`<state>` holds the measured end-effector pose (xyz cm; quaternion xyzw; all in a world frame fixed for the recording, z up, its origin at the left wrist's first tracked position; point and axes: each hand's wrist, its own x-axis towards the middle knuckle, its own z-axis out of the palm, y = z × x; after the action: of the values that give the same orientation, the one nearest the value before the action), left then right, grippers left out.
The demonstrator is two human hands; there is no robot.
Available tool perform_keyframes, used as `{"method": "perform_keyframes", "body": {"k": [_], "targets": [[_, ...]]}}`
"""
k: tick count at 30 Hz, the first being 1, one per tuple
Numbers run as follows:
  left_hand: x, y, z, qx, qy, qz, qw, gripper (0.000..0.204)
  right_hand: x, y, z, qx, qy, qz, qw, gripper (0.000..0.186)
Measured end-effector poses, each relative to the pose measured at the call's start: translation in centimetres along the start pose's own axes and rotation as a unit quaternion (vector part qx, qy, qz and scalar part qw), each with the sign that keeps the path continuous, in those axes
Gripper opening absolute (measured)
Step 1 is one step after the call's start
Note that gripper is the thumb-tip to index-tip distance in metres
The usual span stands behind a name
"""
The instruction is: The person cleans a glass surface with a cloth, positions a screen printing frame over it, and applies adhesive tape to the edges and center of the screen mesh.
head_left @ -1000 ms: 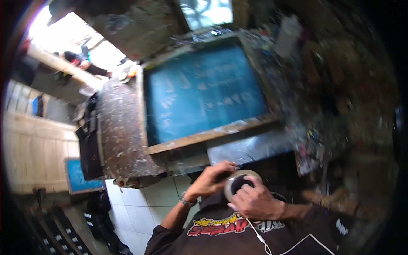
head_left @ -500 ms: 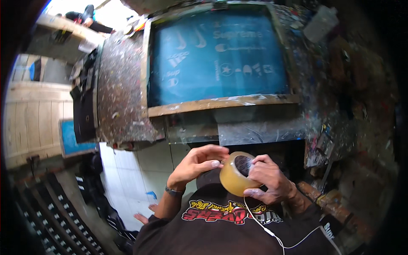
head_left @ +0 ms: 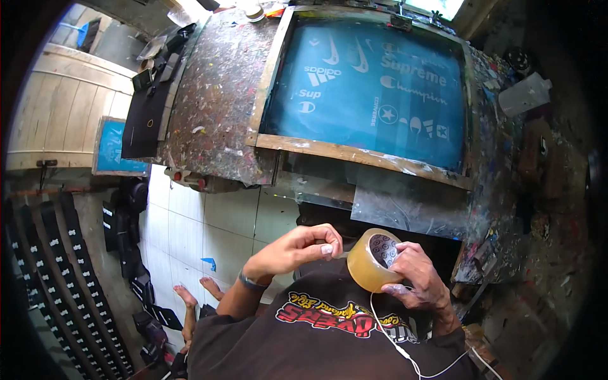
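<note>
Tape roll point(head_left: 364, 267): on your side of the blue framed screen point(head_left: 354, 88) | Your right hand point(head_left: 417, 276): fingers closed over the roll's rim | Left hand point(head_left: 296, 249): fingers curled, hold unclear | Risk: loosened rim grip could drop it

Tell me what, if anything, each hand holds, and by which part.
The right hand grips the tape roll by its right side, at the rim. Whether the left hand, beside the roll, pinches anything cannot be told.

Wht tile flr point(head_left: 231, 218), paint-spattered tbl point(head_left: 215, 107), wood-plank panel point(head_left: 73, 104) at L, bright window point(head_left: 437, 6) up top
</note>
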<state>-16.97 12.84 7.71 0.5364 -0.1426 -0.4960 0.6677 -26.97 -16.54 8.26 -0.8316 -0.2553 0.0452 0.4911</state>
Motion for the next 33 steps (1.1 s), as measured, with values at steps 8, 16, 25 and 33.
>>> {"method": "perform_keyframes", "body": {"k": [8,16,25,33], "targets": [[3.1,-0.7,4.4,0.14,0.184,0.09,0.969,0.021,-0.7,-0.9,1.9,-0.046,0.103,-0.008,0.994,0.032],[7.5,-2.6,7.8,0.317,0.069,0.108,0.94,0.021,-11.7,-2.0,8.2,-0.029,0.479,0.25,0.841,0.019],[10.3,-0.1,13.2,0.55,-0.194,0.225,0.78,0.024,-36.3,3.9,29.8,-0.198,0.69,0.609,0.337,0.016],[10.7,-1.6,15.4,0.574,-0.214,0.26,0.746,0.028,-42.6,4.6,38.5,-0.021,0.755,0.638,0.149,0.05]]}}
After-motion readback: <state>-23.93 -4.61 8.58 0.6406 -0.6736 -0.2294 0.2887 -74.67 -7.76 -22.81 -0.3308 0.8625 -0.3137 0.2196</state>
